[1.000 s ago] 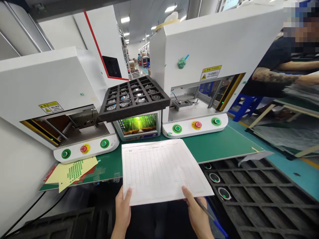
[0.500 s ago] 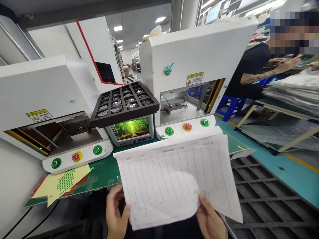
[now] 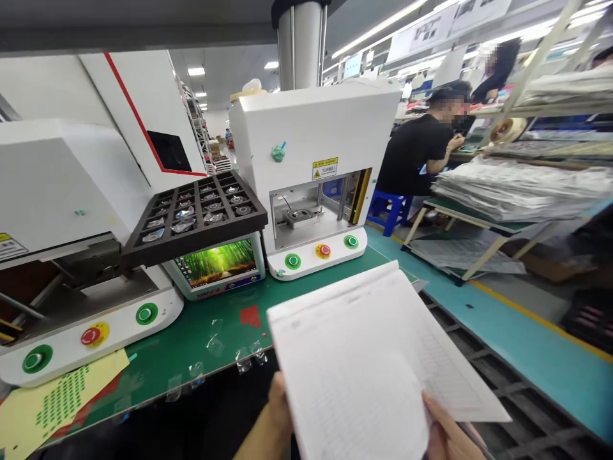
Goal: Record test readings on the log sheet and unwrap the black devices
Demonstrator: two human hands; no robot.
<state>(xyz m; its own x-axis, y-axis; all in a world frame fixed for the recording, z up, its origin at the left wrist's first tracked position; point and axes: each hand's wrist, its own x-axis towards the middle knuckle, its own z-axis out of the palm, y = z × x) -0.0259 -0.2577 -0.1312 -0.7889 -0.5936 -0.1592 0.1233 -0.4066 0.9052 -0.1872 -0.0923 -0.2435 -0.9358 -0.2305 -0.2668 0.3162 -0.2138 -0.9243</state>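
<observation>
A stack of printed form sheets (image 3: 352,358) is tilted up in front of me, its print blurred. My left hand (image 3: 278,409) grips the left edge, with most of its fingers hidden behind the paper. On the lower right, my right hand (image 3: 447,431) pinches the sheets with the thumb on top. A thin grey stick, perhaps a pen (image 3: 475,439), pokes out beside that hand. The right side of the stack fans out, showing a ruled table on a lower sheet.
Two white press machines (image 3: 316,128) (image 3: 62,160) stand on the green bench (image 3: 225,332). Between them, a black compartment tray (image 3: 196,217) of small parts rests above a monitor (image 3: 218,265). A yellow dotted sheet (image 3: 62,396) lies left. Another person (image 3: 416,150) sits at the right.
My view has swung right, so the machines appear further left. The sheets and both hands have shifted right and lower in view. Both hands still hold the paper.
</observation>
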